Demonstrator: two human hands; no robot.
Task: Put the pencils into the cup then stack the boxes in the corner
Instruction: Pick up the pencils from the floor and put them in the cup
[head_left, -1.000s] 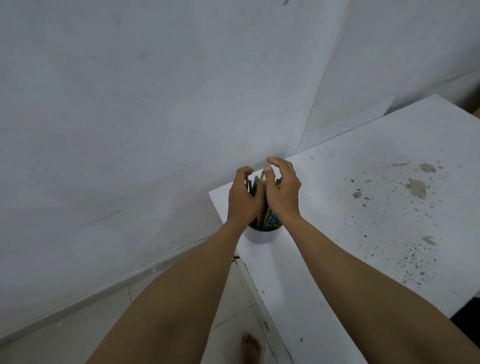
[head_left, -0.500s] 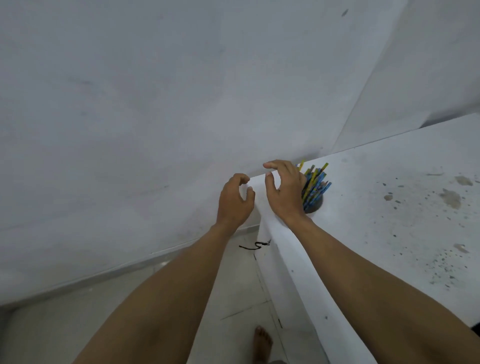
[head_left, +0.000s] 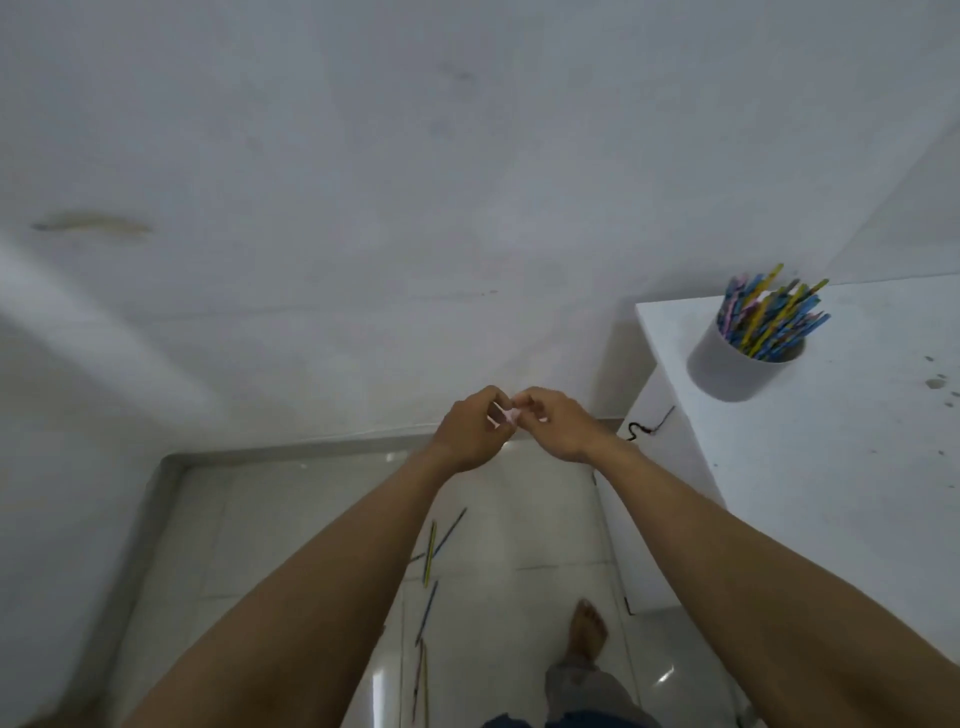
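The pencils (head_left: 768, 317) are standing bunched in the cup (head_left: 737, 369), which is sitting on the worktop (head_left: 831, 467) up and to the right of my hands. More pencils (head_left: 431, 553) are lying on the floor (head_left: 291, 519) below my hands. I am holding my left hand (head_left: 470, 434) and right hand (head_left: 556, 423) together, fingertips pinching something small and pale; I cannot tell what.

White wall (head_left: 363, 182) fills 12 o'clock w/ brownish smear (head_left: 91, 224) at 10, glossy tile floor (head_left: 291, 519) at 6, speckled white table (head_left: 831, 467) at 3.
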